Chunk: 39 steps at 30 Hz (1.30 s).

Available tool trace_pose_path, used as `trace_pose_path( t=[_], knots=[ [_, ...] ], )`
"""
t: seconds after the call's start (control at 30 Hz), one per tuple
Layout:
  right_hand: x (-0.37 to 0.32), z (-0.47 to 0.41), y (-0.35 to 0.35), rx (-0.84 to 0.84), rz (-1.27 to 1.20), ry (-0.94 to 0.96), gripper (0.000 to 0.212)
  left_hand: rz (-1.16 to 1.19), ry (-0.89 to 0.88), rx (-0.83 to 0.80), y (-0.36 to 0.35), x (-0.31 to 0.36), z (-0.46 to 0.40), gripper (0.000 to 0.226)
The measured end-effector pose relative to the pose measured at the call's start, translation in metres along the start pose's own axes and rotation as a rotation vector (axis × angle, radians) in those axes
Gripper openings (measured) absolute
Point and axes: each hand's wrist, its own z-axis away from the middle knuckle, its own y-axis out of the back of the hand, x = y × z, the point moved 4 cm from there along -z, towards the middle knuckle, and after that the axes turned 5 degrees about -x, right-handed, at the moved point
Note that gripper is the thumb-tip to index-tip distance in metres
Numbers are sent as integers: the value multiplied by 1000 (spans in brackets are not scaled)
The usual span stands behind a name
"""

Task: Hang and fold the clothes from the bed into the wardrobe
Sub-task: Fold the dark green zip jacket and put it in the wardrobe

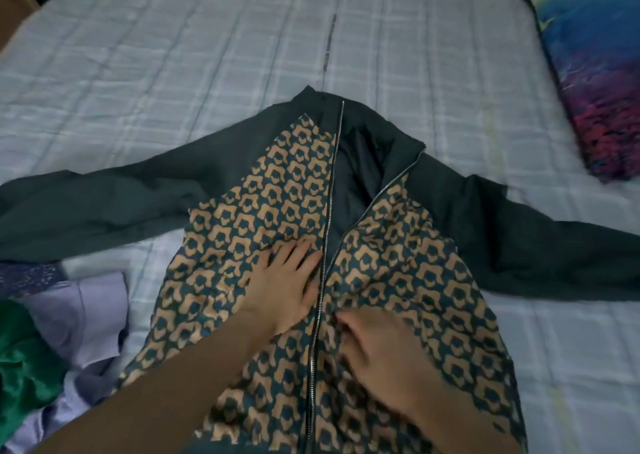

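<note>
The dark-green zip jacket with tan patterned front [398, 273] lies spread at the bed's [173, 72] centre. Left hand [284, 290] presses flat, fingers straight; right hand [377, 353], at five o'clock, pinches fabric beside the zip. Uneven tugging could bunch the panels.

A bed [207, 55] fills the view, covered by a pale blue checked quilt [433, 55]. A colourful pillow [588, 82] lies at the right. Brown wooden furniture [14, 6] stands at the upper left corner.

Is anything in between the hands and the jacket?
No. The left hand lies flat on the patterned jacket beside the zipper, and the right hand touches it too, fingers curled on the fabric.
</note>
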Motion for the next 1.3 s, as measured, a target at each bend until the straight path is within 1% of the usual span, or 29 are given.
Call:
trace_pose_path(
  t=[0.07,0.1,0.17,0.27,0.33,0.37,0.47,0.53,0.6,0.67,0.7,0.73,0.77,0.8,0.83,0.87,0.9,0.93,0.97,1.0,1.03,1.07,1.1,1.13,1.17,1.2,1.23,1.27,1.3],
  knots=[
    [23,-16,48,251,-65,-46,25,4,-47,64,17,-2,-12,46],
    [39,-28,67,329,-86,-109,23,8,-75,86,25,-5,-21,45],
    [69,-56,99,418,-127,-273,28,7,-107,127,41,-16,-44,45],
    [100,-103,140,452,-201,-459,41,15,-117,160,65,-33,-88,50],
    [114,-139,162,416,-319,-531,40,31,-106,191,79,-45,-122,52],
    [121,-158,173,396,-445,-576,40,51,-97,213,86,-50,-139,51],
    [134,-209,189,371,-960,-689,49,96,-50,264,103,-69,-193,42],
    [140,-236,192,321,-1159,-728,35,116,-1,296,116,-82,-228,41],
    [146,-254,195,250,-1256,-773,24,152,-7,240,120,-93,-262,44],
    [159,-265,207,276,-1169,-736,25,157,-26,29,109,-102,-289,49],
    [166,-268,218,381,-1051,-691,28,95,-9,-74,101,-108,-297,52],
    [174,-267,232,572,-898,-641,30,13,14,-123,93,-113,-303,55],
    [176,-263,246,779,-706,-567,29,-58,36,-124,87,-116,-307,57],
    [171,-258,257,895,-503,-477,25,-98,65,-98,83,-116,-310,58],
    [159,-258,262,913,-371,-393,21,-106,103,-63,81,-115,-314,59],
    [147,-263,263,897,-330,-327,21,-94,151,-39,80,-112,-319,59],
    [141,-271,261,869,-415,-280,19,-69,199,-34,80,-109,-324,60],
    [134,-281,256,801,-681,-248,16,-30,237,-26,82,-106,-327,59],
    [125,-289,249,666,-997,-242,14,17,261,12,88,-101,-326,59],
    [116,-294,241,495,-1233,-233,12,60,252,117,96,-95,-322,57],
    [107,-294,237,363,-1352,-190,10,96,205,286,108,-87,-314,51],
    [106,-290,237,319,-1347,-158,12,137,134,489,120,-78,-303,42],
    [109,-284,239,348,-1292,-135,15,223,64,642,132,-67,-293,32],
    [115,-273,242,434,-1209,-123,15,378,18,690,142,-57,-287,24],
    [120,-259,245,534,-1097,-139,17,567,28,620,146,-48,-290,21],
    [125,-244,246,620,-954,-161,19,750,90,478,144,-42,-299,24],
    [126,-228,246,685,-792,-176,21,868,178,333,139,-38,-311,31],
    [123,-211,240,700,-628,-191,22,906,263,203,133,-34,-322,39],
    [116,-196,229,652,-501,-188,21,905,311,117,129,-30,-329,46]
  ],
)
